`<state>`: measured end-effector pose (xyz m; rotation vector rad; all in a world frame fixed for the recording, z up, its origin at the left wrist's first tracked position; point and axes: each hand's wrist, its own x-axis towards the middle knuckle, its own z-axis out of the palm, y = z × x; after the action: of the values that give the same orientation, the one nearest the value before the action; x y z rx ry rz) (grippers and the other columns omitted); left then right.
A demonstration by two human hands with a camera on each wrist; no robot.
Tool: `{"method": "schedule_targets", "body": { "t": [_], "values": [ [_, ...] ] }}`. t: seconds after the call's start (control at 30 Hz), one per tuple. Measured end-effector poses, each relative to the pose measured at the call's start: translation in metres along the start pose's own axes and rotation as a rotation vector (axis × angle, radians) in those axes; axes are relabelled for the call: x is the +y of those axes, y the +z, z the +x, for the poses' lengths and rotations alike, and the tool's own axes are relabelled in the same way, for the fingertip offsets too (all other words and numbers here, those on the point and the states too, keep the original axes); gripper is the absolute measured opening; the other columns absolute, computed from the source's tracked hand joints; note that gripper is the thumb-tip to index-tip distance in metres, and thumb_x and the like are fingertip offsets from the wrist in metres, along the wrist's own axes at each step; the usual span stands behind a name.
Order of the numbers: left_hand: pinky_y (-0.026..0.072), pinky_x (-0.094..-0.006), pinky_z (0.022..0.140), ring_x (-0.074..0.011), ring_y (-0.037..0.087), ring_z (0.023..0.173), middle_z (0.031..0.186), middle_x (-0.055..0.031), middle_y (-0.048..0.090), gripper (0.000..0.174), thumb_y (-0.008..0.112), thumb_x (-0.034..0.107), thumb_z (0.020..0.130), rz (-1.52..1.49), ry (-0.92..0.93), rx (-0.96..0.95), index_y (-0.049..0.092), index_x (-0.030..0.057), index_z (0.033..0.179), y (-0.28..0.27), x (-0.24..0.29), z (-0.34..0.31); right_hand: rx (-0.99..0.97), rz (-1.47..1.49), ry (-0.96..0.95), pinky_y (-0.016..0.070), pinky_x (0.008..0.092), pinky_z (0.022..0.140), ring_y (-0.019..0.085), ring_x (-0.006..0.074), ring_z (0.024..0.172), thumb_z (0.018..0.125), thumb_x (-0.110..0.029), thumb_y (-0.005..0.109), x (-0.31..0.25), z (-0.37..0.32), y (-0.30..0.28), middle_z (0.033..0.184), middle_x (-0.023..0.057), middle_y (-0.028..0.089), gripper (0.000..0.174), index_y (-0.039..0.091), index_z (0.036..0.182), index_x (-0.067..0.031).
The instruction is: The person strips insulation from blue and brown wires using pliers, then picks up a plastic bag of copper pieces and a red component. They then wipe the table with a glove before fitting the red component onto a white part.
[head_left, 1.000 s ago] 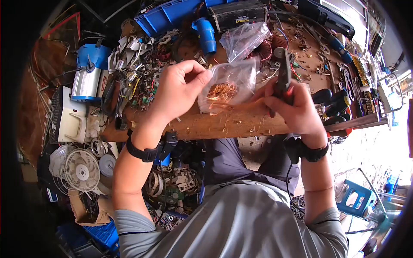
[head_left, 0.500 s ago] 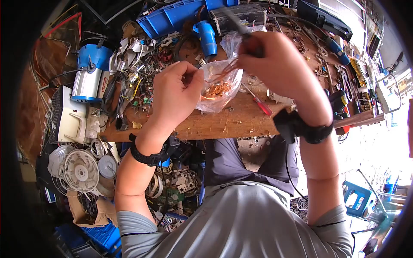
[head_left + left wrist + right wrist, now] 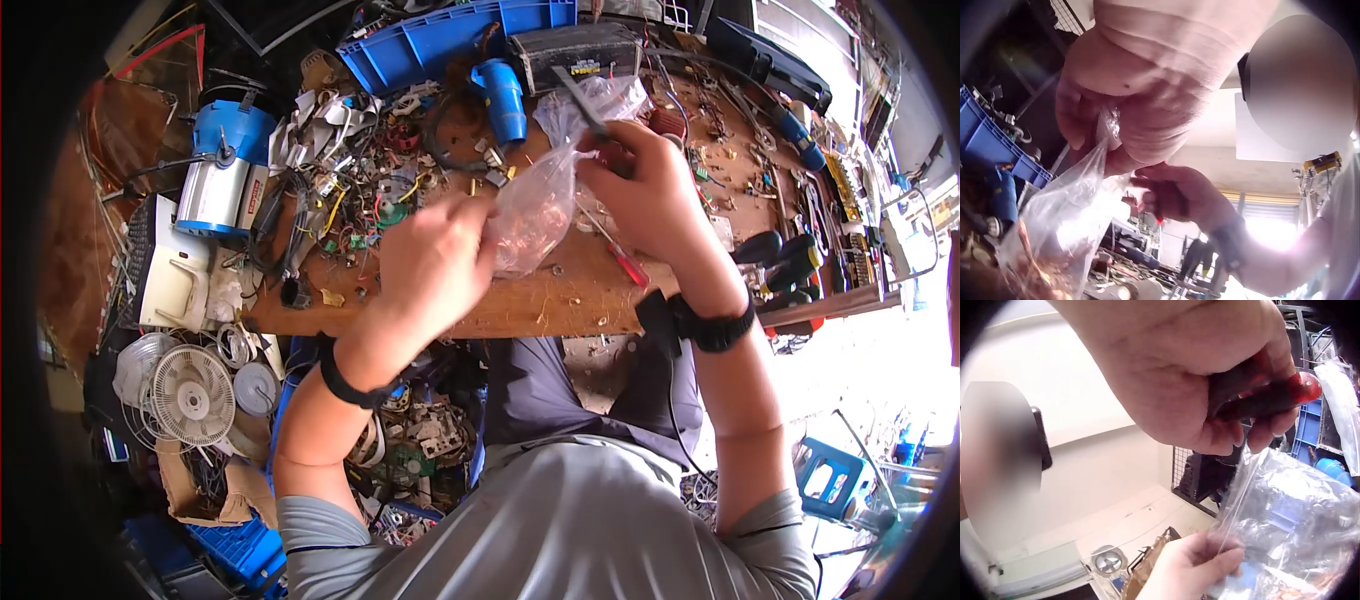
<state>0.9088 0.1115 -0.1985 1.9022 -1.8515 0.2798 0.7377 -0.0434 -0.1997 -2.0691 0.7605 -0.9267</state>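
A clear plastic bag (image 3: 548, 190) with a tangle of copper wire (image 3: 530, 232) in its lower part is held up over the front of the workbench. My left hand (image 3: 440, 255) grips the bag's near side, and in the left wrist view the gathered plastic (image 3: 1109, 122) runs up between its fingers. At the bag's far upper corner, fingertips of my right hand (image 3: 650, 180) meet the plastic. That hand holds pliers (image 3: 1266, 403) with black and red handles, their long dark metal head (image 3: 582, 100) pointing away and left.
A red-handled screwdriver (image 3: 628, 264) lies right of the bag. Behind stand a blue connector (image 3: 500, 100), a black box (image 3: 575, 50) and a blue crate (image 3: 450, 42). Loose electronic scrap (image 3: 340, 190) covers the bench's left; black-handled tools (image 3: 795, 255) sit at the right edge.
Earlier, my right hand drew copper strands near the bag, then swung up and over its mouth. Now those strands are out of its fingers and the bag is closed up between both hands.
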Motion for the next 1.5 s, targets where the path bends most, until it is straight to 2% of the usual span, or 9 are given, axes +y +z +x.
{"method": "schedule_targets", "body": {
  "t": [0.13, 0.4, 0.57, 0.77, 0.87, 0.97, 1.2, 1.3, 1.5],
  "values": [
    [0.0521, -0.0339, 0.061, -0.0254, 0.068, 0.069, 0.075, -0.0096, 0.067, 0.007, 0.066, 0.011, 0.084, -0.217, -0.157, 0.005, 0.065, 0.004, 0.084, -0.023, -0.034, 0.052, 0.0, 0.304, 0.287, 0.0397, 0.0229, 0.054, 0.048, 0.0039, 0.063, 0.084, -0.009, 0.065, -0.022, -0.029, -0.029, 0.069, -0.0029, 0.055, 0.016, 0.065, 0.098, -0.0029],
    [0.0471, -0.0249, 0.066, -0.0102, 0.063, 0.076, 0.089, 0.0, 0.067, 0.017, 0.063, 0.015, 0.089, -0.225, -0.332, -0.113, 0.064, 0.0038, 0.102, -0.068, -0.145, 0.172, -0.134, 0.511, 0.357, 0.0378, 0.019, 0.061, 0.044, 0.0016, 0.069, 0.086, -0.001, 0.062, 0.003, -0.094, -0.048, 0.091, -0.0042, 0.054, 0.017, 0.058, 0.102, -0.0039],
    [0.0451, -0.0257, 0.07, -0.0075, 0.061, 0.078, 0.089, 0.003, 0.065, 0.021, 0.062, 0.022, 0.091, -0.303, -0.347, -0.05, 0.064, 0.0053, 0.103, -0.054, -0.264, 0.232, -0.305, 0.429, 0.571, 0.0427, 0.0227, 0.059, 0.05, 0.0043, 0.064, 0.088, -0.004, 0.061, 0.032, -0.133, -0.044, 0.073, -0.0019, 0.056, 0.015, 0.057, 0.102, -0.0026],
    [0.0461, -0.0404, 0.097, -0.0356, 0.055, 0.118, 0.127, -0.0157, 0.059, 0.047, 0.064, 0.034, 0.085, 0.615, -0.367, 0.08, 0.058, 0.0176, 0.128, 0.013, -0.302, 0.238, -0.281, 0.26, 0.691, 0.0445, 0.0247, 0.06, 0.053, 0.0086, 0.064, 0.089, -0.009, 0.062, 0.063, -0.169, -0.045, 0.074, 0.0028, 0.059, 0.016, 0.059, 0.102, -0.0002],
    [0.0458, -0.0415, 0.096, -0.0345, 0.055, 0.118, 0.126, -0.0171, 0.059, 0.046, 0.063, 0.035, 0.086, 0.572, -0.386, 0.185, 0.057, 0.0162, 0.127, 0.009, -0.267, 0.228, -0.278, 0.263, 0.704, 0.045, 0.026, 0.061, 0.053, 0.0097, 0.066, 0.088, -0.011, 0.063, 0.073, -0.184, -0.039, 0.075, 0.004, 0.059, 0.018, 0.059, 0.102, 0.0004],
    [0.0488, -0.0393, 0.088, -0.0331, 0.062, 0.102, 0.111, -0.0152, 0.064, 0.032, 0.062, 0.023, 0.09, 0.222, 0.028, 0.175, 0.06, 0.0063, 0.117, 0.012, -0.222, 0.186, -0.28, 0.29, 0.765, 0.0469, 0.0294, 0.063, 0.055, 0.0124, 0.068, 0.088, -0.012, 0.063, 0.072, -0.189, -0.051, 0.077, 0.0058, 0.061, 0.02, 0.06, 0.102, 0.0017],
    [0.048, -0.0341, 0.08, -0.0201, 0.061, 0.085, 0.085, -0.007, 0.062, 0.026, 0.07, 0.023, 0.082, -0.582, -0.013, -0.435, 0.065, 0.0037, 0.099, 0.046, 0.019, 0.004, -0.428, 0.194, 0.528, 0.049, 0.0375, 0.074, 0.061, 0.0288, 0.084, 0.079, -0.012, 0.064, 0.075, -0.216, -0.065, 0.092, 0.0169, 0.059, 0.035, 0.056, 0.11, 0.0044],
    [0.047, -0.0325, 0.091, -0.0206, 0.057, 0.114, 0.124, -0.0109, 0.058, 0.079, 0.073, 0.049, 0.082, -1.174, -0.158, -0.711, 0.044, 0.0013, 0.137, 0.108, 0.075, -0.054, -0.398, 0.249, 0.321, 0.0433, 0.04, 0.098, 0.05, 0.039, 0.113, 0.073, -0.006, 0.062, 0.069, -0.22, -0.048, 0.118, 0.0261, 0.049, 0.074, 0.033, 0.139, 0.0103],
    [0.0558, -0.0391, 0.083, -0.0201, 0.064, 0.097, 0.117, -0.0124, 0.062, 0.034, 0.047, 0.038, 0.1, -1.847, -0.959, -0.768, 0.058, 0.0071, 0.111, 0.138, 0.126, -0.058, -0.304, 0.135, 0.096, 0.0355, 0.0436, 0.108, 0.04, 0.0432, 0.127, 0.084, -0.025, 0.066, 0.065, -0.229, -0.048, 0.143, 0.028, 0.032, 0.075, 0.029, 0.141, 0.0083]
  ]
}}
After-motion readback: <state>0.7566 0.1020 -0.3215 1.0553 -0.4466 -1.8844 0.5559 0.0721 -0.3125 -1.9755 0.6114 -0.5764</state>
